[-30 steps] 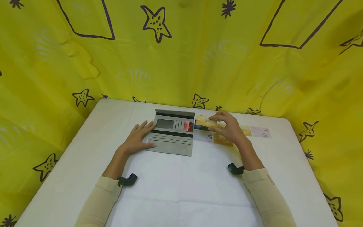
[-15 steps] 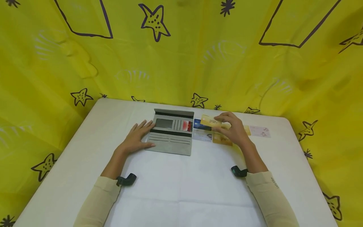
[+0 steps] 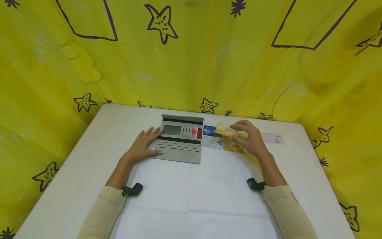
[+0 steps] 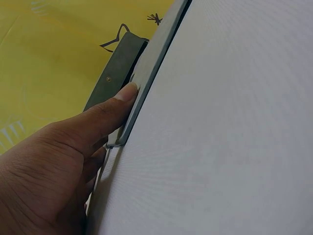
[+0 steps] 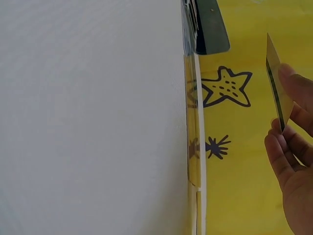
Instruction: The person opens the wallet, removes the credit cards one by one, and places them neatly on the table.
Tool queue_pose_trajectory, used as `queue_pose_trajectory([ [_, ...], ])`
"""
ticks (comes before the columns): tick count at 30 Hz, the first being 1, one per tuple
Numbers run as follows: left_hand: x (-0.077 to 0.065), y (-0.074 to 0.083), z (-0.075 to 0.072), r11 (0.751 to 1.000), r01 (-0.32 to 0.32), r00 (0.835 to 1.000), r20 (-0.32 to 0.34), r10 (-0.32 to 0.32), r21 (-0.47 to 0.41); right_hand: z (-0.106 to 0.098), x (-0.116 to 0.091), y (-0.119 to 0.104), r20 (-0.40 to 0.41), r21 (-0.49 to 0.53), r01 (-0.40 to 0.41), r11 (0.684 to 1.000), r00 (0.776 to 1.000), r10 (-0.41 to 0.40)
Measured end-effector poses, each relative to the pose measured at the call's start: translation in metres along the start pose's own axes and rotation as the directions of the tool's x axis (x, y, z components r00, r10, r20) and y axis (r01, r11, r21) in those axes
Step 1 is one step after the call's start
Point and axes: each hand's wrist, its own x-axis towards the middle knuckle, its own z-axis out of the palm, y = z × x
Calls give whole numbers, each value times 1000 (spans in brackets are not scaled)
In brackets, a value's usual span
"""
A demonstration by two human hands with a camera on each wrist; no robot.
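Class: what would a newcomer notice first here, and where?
Probably the bright yellow curtain, with its outlined starfish, behind the white table. Next, the open grey wallet towards the table's far edge, the left hand on its left side. Right of the wallet, the right hand pinches a gold card.

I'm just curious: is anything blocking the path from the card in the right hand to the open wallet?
Nothing visible blocks it. The right hand holds the yellow card above the table; a blue card lies between it and the wallet, but flat and lower.
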Motion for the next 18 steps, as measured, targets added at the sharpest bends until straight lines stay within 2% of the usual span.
queue_pose_trajectory([
  [7, 1, 0, 0, 1000, -5, 1000, 3, 5, 9, -8, -8, 2, 8, -20, -43, 999, 999, 43],
  [18, 1, 0, 0, 1000, 7, 1000, 8, -7, 4, -21, -21, 9, -14, -49, -19, 999, 1000, 19],
])
